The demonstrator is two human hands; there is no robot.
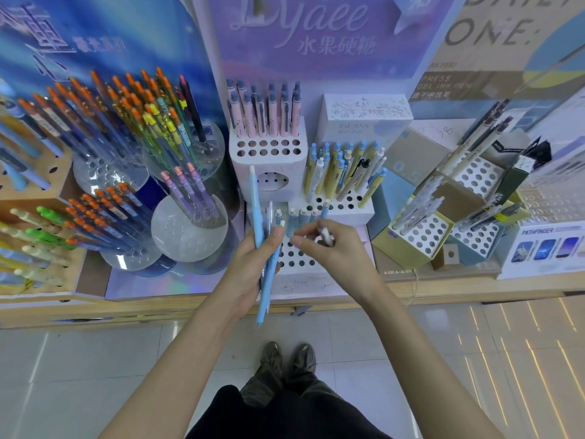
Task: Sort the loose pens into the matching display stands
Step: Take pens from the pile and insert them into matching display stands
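Pale-blue pens [255, 198] stand as a small bundle in the left hand [253, 267]. Its grip is wrapped round their middles, their tops rising above the fingers and their tips hanging below the palm, over the bench [443, 288] edge. Just beside it, the right hand [338, 251] has its grip curled round a white-ended pen [326, 236], most of which the hand hides; its thumb and forefinger reach toward the left hand without clearly touching it.

Both hands hover over the low white stand [294, 259] at the front of the bench, whose top is full of round holes. A row of blue-capped pens [304, 217] stands in its back row. Behind it, a taller white block holds pink pens [269, 118], and to the right yellow pens [335, 172] lean in another holed stand. Orange-topped pens [104, 99] crowd clear round holders at the left.
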